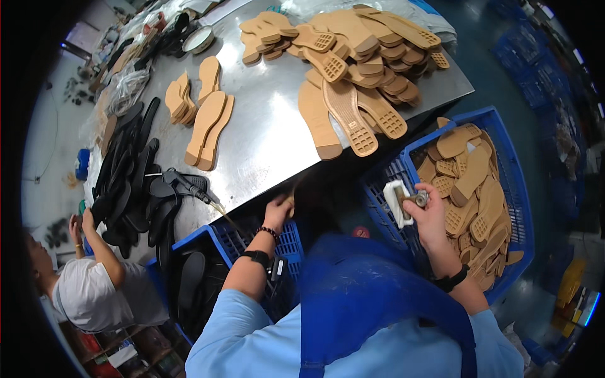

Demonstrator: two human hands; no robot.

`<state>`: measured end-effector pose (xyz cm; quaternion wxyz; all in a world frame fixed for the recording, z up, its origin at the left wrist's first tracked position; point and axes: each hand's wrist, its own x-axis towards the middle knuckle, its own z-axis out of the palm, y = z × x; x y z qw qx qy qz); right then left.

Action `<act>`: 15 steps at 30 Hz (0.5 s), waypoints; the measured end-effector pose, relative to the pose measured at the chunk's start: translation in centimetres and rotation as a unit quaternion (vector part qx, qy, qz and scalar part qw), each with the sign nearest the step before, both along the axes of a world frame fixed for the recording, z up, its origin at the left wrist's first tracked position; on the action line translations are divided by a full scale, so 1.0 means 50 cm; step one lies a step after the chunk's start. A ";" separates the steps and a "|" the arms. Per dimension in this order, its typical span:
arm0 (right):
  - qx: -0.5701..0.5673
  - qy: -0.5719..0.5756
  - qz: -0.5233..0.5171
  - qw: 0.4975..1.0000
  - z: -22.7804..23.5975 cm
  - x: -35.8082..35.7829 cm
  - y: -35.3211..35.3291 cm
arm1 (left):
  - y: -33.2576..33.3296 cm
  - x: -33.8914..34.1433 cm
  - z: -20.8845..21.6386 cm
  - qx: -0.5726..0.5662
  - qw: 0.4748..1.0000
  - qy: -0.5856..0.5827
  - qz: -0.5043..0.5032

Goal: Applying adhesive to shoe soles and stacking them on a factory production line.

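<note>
Two bare hands (430,217), at eight and three o'clock; dozens of flat tan shoe soles (345,31), at one and three; one round whitish bowl (198,40), at eleven.

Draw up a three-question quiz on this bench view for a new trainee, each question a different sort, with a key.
1. True or false: On the metal table, the pile of black sole pieces lies to the left of the large heap of tan soles.

2. What colour are most of the soles in the blue crate at the person's right?
a) black
b) tan
c) red

3. Fill in: The person's right hand has a ____ pad-like item and a small metal-looking part in its grip.

Key:
1. True
2. b
3. white
</note>
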<state>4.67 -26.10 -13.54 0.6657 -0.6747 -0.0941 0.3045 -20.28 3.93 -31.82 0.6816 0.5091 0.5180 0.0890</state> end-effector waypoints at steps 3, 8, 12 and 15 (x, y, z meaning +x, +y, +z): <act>-0.013 0.052 -0.022 0.998 -0.006 -0.043 -0.086 | 0.014 0.097 0.000 0.135 0.990 0.022 0.013; -0.030 0.068 -0.033 0.997 -0.020 -0.063 -0.151 | -0.094 0.199 0.030 0.074 0.994 -0.026 -0.077; 0.002 0.082 -0.052 0.995 -0.025 -0.043 -0.162 | -0.169 0.288 0.182 0.163 0.963 -0.198 -0.076; 0.038 0.103 -0.066 0.992 -0.033 -0.023 -0.113 | -0.126 0.341 0.258 0.280 0.939 -0.186 -0.070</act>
